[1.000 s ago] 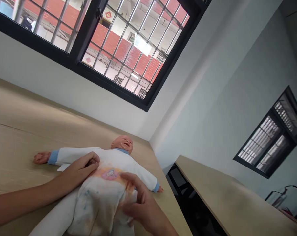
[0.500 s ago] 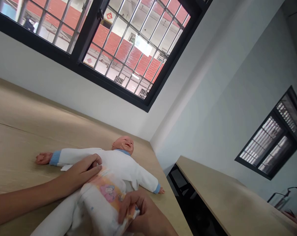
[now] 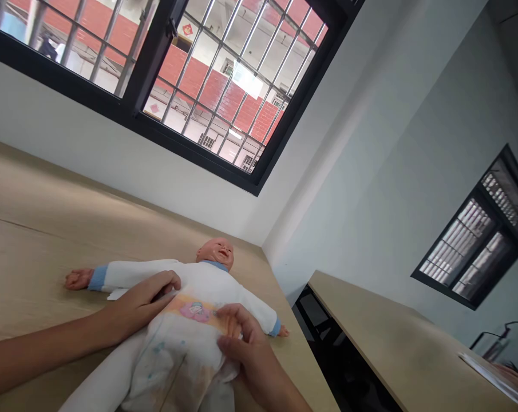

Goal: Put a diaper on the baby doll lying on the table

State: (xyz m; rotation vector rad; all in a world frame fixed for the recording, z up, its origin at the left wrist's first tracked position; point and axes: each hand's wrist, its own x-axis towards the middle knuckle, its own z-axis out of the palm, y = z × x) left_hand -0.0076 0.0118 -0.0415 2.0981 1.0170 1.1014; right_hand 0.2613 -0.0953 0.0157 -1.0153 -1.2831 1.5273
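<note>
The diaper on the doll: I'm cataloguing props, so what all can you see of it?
The diaper is white and soft-looking, with an orange band across the waist, a pink cartoon patch on that band and small blue marks below. It sits creased around the hips of the doll, which lies face up on the table. The right hand pinches one side of its waist; the left hand is at the other, its grip hidden.
</note>
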